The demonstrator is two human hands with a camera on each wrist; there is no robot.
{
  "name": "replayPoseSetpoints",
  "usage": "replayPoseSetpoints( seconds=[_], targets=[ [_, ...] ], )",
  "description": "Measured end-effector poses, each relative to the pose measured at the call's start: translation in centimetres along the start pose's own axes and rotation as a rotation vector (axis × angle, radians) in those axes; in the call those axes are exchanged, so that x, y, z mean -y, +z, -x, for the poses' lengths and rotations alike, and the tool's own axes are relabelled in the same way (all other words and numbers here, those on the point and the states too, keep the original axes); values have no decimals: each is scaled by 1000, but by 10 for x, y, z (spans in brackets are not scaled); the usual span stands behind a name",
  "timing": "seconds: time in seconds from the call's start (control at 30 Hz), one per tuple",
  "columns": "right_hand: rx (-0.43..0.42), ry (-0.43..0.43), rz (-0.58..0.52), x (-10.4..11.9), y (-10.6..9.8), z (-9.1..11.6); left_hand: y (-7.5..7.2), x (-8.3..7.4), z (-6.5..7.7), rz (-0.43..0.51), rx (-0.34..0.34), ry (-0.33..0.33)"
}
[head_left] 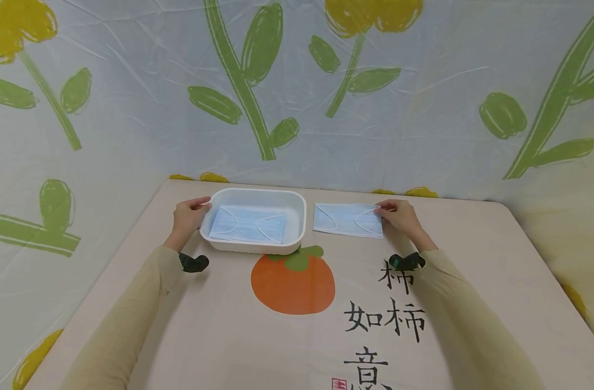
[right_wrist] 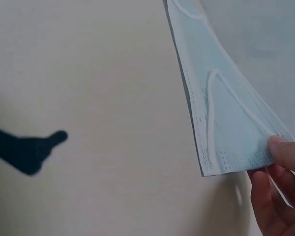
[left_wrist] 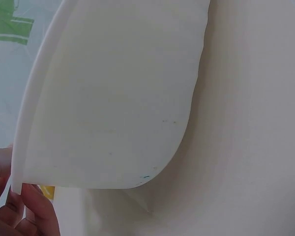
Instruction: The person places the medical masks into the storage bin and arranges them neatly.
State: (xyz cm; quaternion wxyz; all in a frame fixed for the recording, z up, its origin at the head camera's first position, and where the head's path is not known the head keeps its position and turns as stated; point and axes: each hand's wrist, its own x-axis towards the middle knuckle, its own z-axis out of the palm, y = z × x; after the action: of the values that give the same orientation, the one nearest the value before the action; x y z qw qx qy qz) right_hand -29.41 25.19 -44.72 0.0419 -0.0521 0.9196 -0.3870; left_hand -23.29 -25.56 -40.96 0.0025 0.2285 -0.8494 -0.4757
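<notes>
A white plastic basin point(head_left: 297, 216) stands toward the back of the table, with a light blue face mask point(head_left: 248, 225) lying inside it. My left hand point(head_left: 188, 216) grips the basin's left rim; in the left wrist view the fingers point(left_wrist: 42, 209) curl around the rim beside the basin's outer wall point(left_wrist: 113, 98). To the right of the basin is another light blue face mask point(head_left: 347, 219), its white ear loops facing up. My right hand point(head_left: 400, 216) pinches this mask's right end between thumb and fingers, and in the right wrist view the held corner point(right_wrist: 246, 155) is lifted off the table.
The pale table cover point(head_left: 204, 336) carries a printed orange persimmon point(head_left: 293, 284) and black characters point(head_left: 367, 319). Behind the table hangs a curtain point(head_left: 150, 108) with green stems and yellow flowers. A dark device is strapped at each wrist.
</notes>
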Motion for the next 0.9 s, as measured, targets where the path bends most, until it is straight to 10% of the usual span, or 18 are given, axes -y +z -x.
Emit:
replayPoseSetpoints(
  seconds=[0.9],
  targets=[
    [-238, -157, -102, 41, -13, 29, 0, 3, 2, -15, -2, 34]
  ],
)
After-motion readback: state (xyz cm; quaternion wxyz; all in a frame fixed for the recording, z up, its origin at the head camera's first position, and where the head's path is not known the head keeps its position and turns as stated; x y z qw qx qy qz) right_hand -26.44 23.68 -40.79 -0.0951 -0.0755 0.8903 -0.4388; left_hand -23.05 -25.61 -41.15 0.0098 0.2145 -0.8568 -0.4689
